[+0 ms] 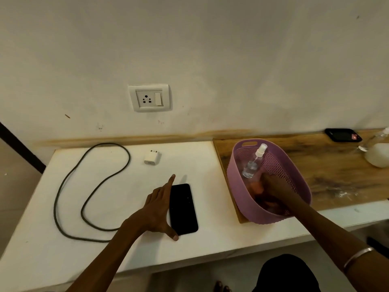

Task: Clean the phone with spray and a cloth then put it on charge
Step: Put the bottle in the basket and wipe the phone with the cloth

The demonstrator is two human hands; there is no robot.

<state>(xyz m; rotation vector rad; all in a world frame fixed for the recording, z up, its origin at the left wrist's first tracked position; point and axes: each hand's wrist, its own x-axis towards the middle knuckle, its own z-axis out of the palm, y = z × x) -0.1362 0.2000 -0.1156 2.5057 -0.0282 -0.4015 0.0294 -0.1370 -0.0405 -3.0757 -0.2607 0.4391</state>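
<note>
In the purple basket (pixel 242 186) on the right of the worktop (pixel 126 249), the right hand (pixel 271 182) is sunk just below the tilted spray bottle (pixel 252 163); its grip cannot be told. The phone (pixel 183 209) lies lengthwise away, flanked by the spread, empty left hand (pixel 157 211).

A second black phone (pixel 343 135) lies on the wooden board (pixel 336 165), well beyond the right hand's reach, near a clear plastic bottle (pixel 376 148).
</note>
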